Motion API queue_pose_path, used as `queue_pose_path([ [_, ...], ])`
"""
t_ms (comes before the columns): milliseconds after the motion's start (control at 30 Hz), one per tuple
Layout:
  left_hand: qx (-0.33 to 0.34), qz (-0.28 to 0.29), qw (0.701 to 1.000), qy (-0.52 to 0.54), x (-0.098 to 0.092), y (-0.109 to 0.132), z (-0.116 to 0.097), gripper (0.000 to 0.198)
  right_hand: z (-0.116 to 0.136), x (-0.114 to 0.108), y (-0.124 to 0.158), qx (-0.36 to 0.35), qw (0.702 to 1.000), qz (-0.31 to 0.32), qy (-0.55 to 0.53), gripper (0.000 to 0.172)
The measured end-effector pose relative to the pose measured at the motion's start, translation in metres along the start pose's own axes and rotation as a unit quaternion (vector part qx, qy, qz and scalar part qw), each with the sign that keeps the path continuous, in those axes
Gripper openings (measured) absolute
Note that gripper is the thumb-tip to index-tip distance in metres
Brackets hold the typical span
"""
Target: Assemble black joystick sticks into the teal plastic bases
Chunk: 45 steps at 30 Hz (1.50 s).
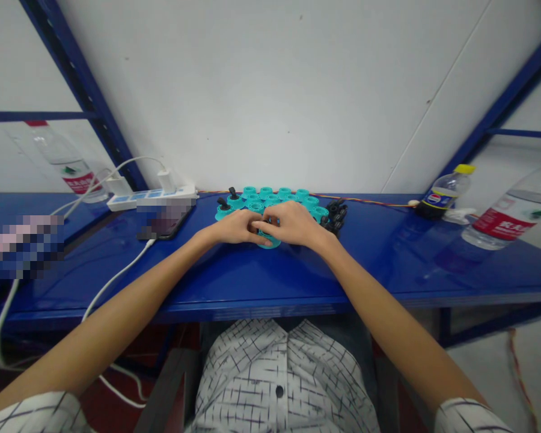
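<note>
My left hand (238,227) and my right hand (293,222) meet over the blue table, fingers bent inward around one teal round flanged piece (269,243). A small dark bit shows between the fingertips; what it is, I cannot make out. Just behind the hands stand several more teal spool-like pieces (284,193), packed close together. To the left, two of the teal pieces have black parts (224,204) sticking up from them. Beside my right wrist lies a pile of small black parts (336,215). My fingers hide most of the piece they hold.
On the blue table (252,276), a phone (171,218) on a white cable and a power strip (151,197) lie left. A water bottle (70,165) stands behind. At right are a cola bottle (444,192) and a larger water bottle (509,213). A white wall (288,90) closes the back.
</note>
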<state>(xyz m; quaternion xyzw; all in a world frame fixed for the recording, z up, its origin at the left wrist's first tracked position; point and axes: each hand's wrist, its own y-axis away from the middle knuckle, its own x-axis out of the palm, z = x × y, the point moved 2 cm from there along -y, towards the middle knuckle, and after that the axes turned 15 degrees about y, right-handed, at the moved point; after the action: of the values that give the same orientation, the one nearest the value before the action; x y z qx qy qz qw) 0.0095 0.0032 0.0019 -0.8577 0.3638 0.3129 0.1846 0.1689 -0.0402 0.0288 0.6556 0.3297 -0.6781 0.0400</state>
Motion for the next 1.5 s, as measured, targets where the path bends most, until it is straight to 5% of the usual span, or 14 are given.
queue_pose_path([
  [367, 0.003, -0.007, 1.0, -0.017, 0.0, -0.001, 0.0, 0.047, -0.005, 0.001, 0.002, -0.042, 0.997, 0.04, -0.056, 0.024],
  [1033, -0.009, -0.021, 0.999, 0.038, 0.0, -0.004, 0.006, 0.046, 0.003, 0.014, -0.007, 0.048, 0.999, 0.017, 0.011, 0.022],
  [1233, -0.021, -0.032, 0.999, 0.024, 0.001, -0.004, 0.004, 0.049, 0.003, 0.008, -0.006, 0.058, 0.998, 0.004, -0.011, 0.035],
  [1500, -0.003, -0.028, 0.999, 0.042, 0.001, -0.003, 0.003, 0.046, -0.001, 0.015, -0.01, 0.042, 0.998, 0.002, -0.048, 0.022],
])
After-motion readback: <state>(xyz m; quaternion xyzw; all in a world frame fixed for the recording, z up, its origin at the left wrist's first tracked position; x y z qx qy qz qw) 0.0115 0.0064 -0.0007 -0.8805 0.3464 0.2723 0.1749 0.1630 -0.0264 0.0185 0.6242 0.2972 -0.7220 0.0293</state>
